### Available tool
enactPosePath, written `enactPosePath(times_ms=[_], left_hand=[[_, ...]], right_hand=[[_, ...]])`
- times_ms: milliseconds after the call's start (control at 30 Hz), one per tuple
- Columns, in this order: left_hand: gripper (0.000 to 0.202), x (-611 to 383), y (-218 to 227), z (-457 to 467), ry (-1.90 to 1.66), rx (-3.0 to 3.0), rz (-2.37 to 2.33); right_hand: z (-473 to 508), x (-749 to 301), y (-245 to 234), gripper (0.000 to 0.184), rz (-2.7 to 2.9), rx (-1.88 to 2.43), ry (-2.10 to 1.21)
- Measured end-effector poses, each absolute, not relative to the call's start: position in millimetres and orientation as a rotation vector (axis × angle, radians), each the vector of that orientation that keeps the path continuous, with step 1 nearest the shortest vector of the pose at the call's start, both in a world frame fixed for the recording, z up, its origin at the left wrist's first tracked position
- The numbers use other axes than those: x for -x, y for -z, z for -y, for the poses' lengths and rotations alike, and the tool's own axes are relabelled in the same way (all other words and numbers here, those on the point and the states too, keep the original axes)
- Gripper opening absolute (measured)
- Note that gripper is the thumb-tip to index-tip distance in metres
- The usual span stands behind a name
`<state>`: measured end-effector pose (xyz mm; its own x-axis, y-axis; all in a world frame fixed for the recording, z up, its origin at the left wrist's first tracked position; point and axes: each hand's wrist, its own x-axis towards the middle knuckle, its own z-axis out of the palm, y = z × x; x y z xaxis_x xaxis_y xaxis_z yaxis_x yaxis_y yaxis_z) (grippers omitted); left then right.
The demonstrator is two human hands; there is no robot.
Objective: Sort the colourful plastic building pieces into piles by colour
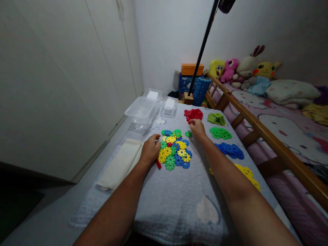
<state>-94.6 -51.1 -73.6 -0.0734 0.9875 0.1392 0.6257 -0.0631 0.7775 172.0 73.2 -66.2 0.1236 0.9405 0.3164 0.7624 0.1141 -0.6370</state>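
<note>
On the cloth-covered table lies a mixed pile of yellow, green and blue notched plastic discs (176,150), with a little red among them. My left hand (150,148) rests at the left edge of this pile, fingers loosely bent and thumb apart, with no piece visible in it. A red piece (158,164) shows beside its wrist. My right hand (197,127) reaches to the near edge of the red disc pile (194,114). Its fingertips are pinched together; whatever they hold blends into the red. One green disc (188,134) lies alone between the hands.
Along the right are piles of light green (216,118), green (220,133), blue (230,150) and yellow discs (247,174), the last partly behind my forearm. Clear plastic boxes (140,109) and a folded cream cloth (120,164) lie left. A wooden bed rail (246,112) borders the right.
</note>
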Motion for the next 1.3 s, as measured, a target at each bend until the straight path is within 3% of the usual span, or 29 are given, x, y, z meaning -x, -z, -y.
enactPosePath(times_ms=[233,433,700,967,1300], left_hand=[[0.038,97.9,72.7,48.7,-1.076,-1.634,-1.713],[0.038,98.1,66.9,50.5,-1.049,-1.639,-1.72],[0.038,95.9,67.3,53.8,-0.849,-1.863,-1.681],[0.036,94.2,72.7,55.2,-0.838,-1.945,-1.646],[0.035,93.4,73.4,54.6,-0.86,-1.952,-1.614]], right_hand=[[-18.3,-127.2,32.1,0.016,2.327,1.281,-0.654],[7.4,-98.6,35.5,0.01,2.601,1.197,-0.526],[-2.2,-115.5,39.4,0.014,2.261,1.305,-0.719],[-55.4,-190.5,56.1,0.006,1.724,1.705,-0.367],[-85.9,-220.7,76.4,0.027,1.57,2.027,-0.157]])
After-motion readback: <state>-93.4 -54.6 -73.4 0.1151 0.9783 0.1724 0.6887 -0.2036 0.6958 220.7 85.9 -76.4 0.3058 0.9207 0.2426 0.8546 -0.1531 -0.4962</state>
